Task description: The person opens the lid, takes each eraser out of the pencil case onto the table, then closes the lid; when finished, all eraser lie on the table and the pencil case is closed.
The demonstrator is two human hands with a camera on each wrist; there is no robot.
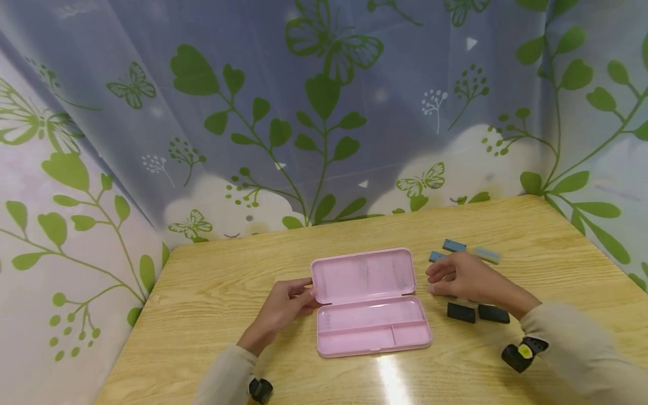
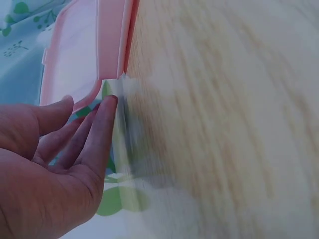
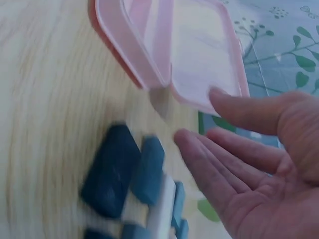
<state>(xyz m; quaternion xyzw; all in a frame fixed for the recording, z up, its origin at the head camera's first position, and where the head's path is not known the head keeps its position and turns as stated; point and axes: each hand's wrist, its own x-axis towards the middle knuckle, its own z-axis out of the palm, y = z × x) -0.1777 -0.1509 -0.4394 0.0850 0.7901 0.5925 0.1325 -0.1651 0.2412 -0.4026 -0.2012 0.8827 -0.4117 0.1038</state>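
Observation:
A pink pencil case (image 1: 373,326) lies with its lid (image 1: 363,275) raised; its tray has a long upper section and two lower ones. At the lid's left edge is my left hand (image 1: 288,306), fingers loosely extended. In the left wrist view, the thumb tip of that hand (image 2: 60,164) overlaps the lid corner (image 2: 72,59). My right hand (image 1: 468,275) hovers right of the case with relaxed fingers and nothing between thumb and fingertips. Beneath and beside it lie black blocks (image 1: 461,313), blue blocks (image 1: 454,246) and a pale block (image 1: 487,255), some partly hidden.
The wood-grain table (image 1: 228,264) meets a patterned curtain (image 1: 324,140) at the back. More curtain hangs along the left and right sides. A strip of light reflects off the tabletop just in front of the case.

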